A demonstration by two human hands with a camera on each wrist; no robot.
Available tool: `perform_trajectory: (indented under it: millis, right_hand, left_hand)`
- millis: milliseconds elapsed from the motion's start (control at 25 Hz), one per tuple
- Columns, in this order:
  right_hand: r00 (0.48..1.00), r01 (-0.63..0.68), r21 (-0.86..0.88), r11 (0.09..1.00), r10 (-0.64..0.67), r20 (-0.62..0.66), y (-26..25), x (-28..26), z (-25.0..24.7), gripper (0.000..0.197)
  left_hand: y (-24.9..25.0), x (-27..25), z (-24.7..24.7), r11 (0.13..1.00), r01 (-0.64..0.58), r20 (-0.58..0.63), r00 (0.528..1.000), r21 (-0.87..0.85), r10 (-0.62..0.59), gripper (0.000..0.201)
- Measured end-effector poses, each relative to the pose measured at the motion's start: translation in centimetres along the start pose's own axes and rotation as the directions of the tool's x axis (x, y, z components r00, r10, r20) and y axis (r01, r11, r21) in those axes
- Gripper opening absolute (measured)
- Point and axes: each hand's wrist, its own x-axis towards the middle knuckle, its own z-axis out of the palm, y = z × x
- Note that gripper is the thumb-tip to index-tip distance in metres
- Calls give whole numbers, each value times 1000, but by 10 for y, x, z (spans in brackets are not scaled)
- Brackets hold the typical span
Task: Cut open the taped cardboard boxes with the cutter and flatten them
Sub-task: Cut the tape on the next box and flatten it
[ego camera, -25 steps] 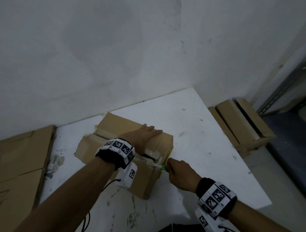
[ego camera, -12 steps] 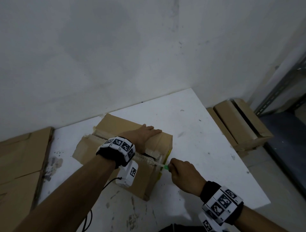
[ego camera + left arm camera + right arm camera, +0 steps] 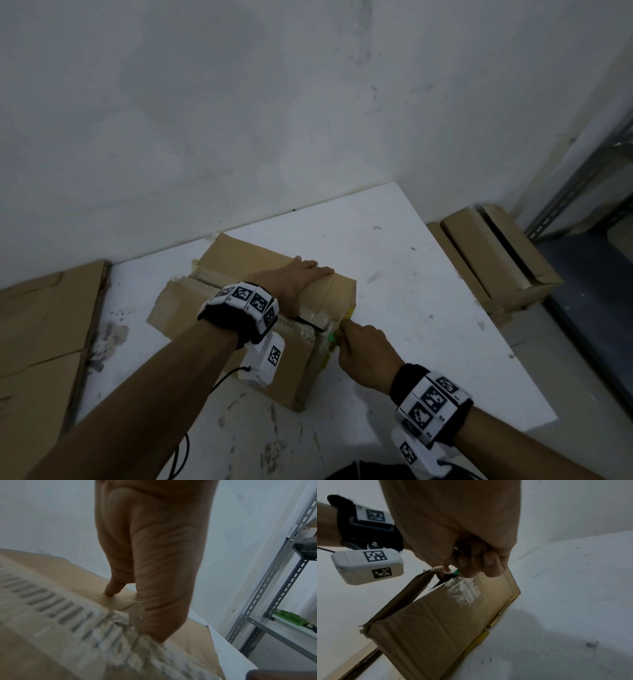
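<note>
A brown cardboard box (image 3: pixel 236 263) lies on the white table (image 3: pixel 394 274), its taped top seam split along much of its length. My left hand (image 3: pixel 298 277) lies flat on the box top (image 3: pixel 89 577), fingers straight, pressing down. My right hand (image 3: pixel 363 346) grips a green-tipped cutter (image 3: pixel 330 337) at the near right end of the seam. In the right wrist view the cutter (image 3: pixel 452 574) sits at the top edge of the box end (image 3: pixel 453 615), beside a patch of clear tape (image 3: pixel 464 592). Most of the cutter is hidden inside the fist.
Flattened cardboard (image 3: pixel 44 325) lies left of the table. Folded boxes (image 3: pixel 496 260) lean on the floor to the right, beside a grey metal shelf rack (image 3: pixel 283 574). A white wall stands close behind the table.
My right hand with the cutter has stayed at the near end of the seam, shifting only slightly. The left hand keeps pressing on the box top.
</note>
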Motion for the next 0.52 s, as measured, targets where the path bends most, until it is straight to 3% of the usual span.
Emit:
perform_trajectory:
  millis: [520]
  right_hand:
    - [988,-114,-4,994,113,-106,20,-15,-5,13]
  left_hand:
    - [-2,0,4,1000,-16,-22,1000,-22,16,115]
